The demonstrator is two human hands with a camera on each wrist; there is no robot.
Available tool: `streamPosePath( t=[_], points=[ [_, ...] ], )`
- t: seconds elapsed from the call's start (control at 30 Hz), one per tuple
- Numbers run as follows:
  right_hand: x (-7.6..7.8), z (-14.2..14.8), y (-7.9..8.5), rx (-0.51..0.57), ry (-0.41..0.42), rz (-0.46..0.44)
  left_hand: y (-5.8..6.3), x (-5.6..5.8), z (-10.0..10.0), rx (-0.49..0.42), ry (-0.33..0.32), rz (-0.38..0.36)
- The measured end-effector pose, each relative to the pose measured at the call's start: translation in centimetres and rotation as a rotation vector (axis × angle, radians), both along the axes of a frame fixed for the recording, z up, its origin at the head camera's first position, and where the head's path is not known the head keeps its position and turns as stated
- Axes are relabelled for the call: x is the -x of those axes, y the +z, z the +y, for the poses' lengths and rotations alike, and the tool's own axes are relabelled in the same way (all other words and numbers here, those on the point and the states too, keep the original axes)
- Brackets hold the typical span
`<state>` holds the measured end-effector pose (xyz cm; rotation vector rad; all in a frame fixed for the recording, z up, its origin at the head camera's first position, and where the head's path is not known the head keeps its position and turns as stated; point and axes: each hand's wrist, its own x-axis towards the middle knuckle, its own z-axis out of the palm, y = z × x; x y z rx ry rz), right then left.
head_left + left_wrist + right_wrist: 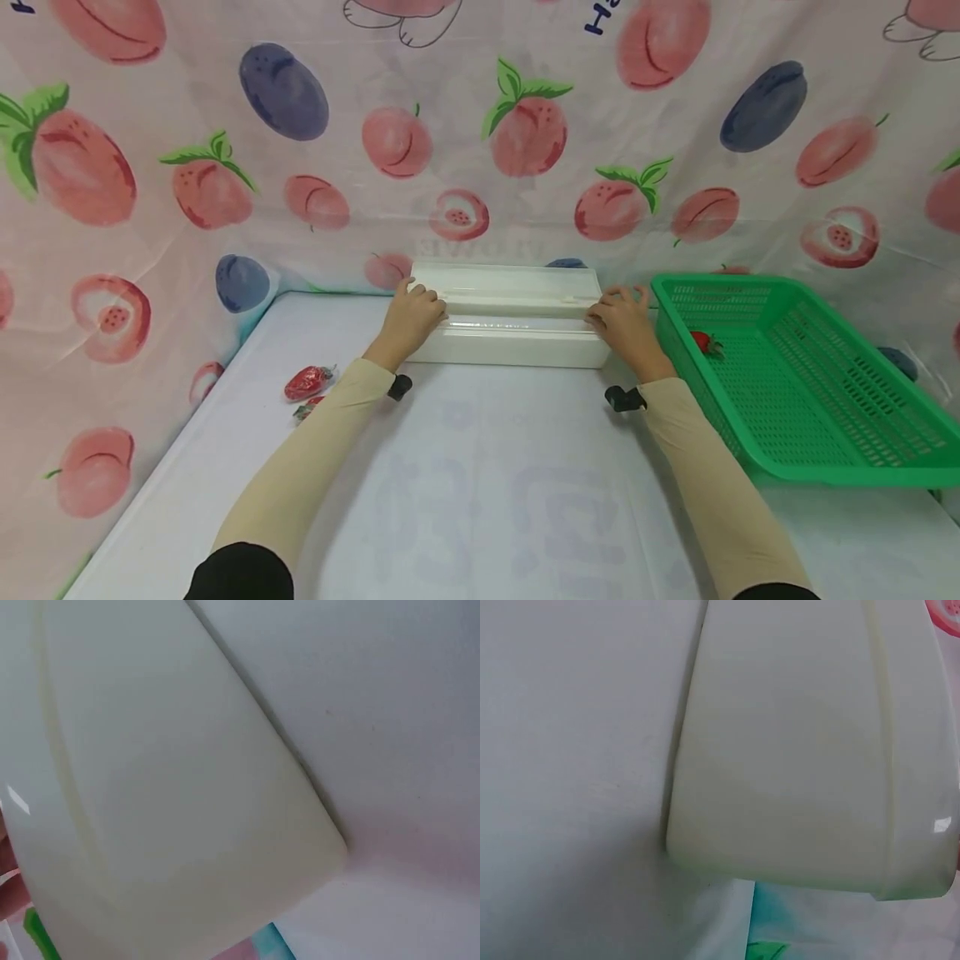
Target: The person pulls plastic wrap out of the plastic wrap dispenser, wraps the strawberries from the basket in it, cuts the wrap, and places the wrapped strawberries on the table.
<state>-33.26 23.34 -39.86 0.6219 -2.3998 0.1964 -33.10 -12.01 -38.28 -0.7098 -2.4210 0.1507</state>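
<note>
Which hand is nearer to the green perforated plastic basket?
Right. The right hand is close beside the basket, at the basket-side end of the long white rectangular box; the left hand is at the box's opposite end.

Soft, fairly bright light fills the head view, casting faint shadows on the white table (480, 450) along the inner sides of the sleeves (315, 454). Between the left hand (414, 317) and right hand (621, 322), pale shine streaks the white box (513, 349). Both wrist views look dimmer, greyish and soft, with small glints on the box's curved surface.
</note>
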Motion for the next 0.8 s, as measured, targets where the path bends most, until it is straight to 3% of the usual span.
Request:
streamPosePath(
  t=[0.17, 0.27, 0.37, 0.47, 0.6, 0.73, 0.8],
  points=[
    [0.1, -0.2, 0.0, 0.042, 0.004, 0.115, -0.4, 0.4, -0.3, -0.032, -0.011, 0.183],
    [0.2, -0.4, 0.3, 0.074, -0.011, 0.156, -0.5, 0.8, -0.7, -0.071, -0.052, 0.282],
    [0.3, -0.5, 0.8, 0.099, -0.033, 0.178, 0.2, 1.1, -1.1, -0.091, -0.135, 0.300],
    [0.4, -0.5, 1.4, 0.106, -0.058, 0.194, 1.5, 1.3, -1.6, -0.071, -0.249, 0.232],
    [0.5, -0.6, 2.3, 0.120, -0.077, 0.193, 3.6, 1.2, -2.1, -0.009, -0.359, 0.052],
    [0.5, -0.8, 3.2, 0.120, -0.094, 0.187, 5.4, 1.1, -2.2, 0.032, -0.347, -0.136],
    [0.4, -0.9, 3.6, 0.125, -0.099, 0.187, 6.1, 0.9, -2.2, 0.050, -0.321, -0.177]
  ],
)
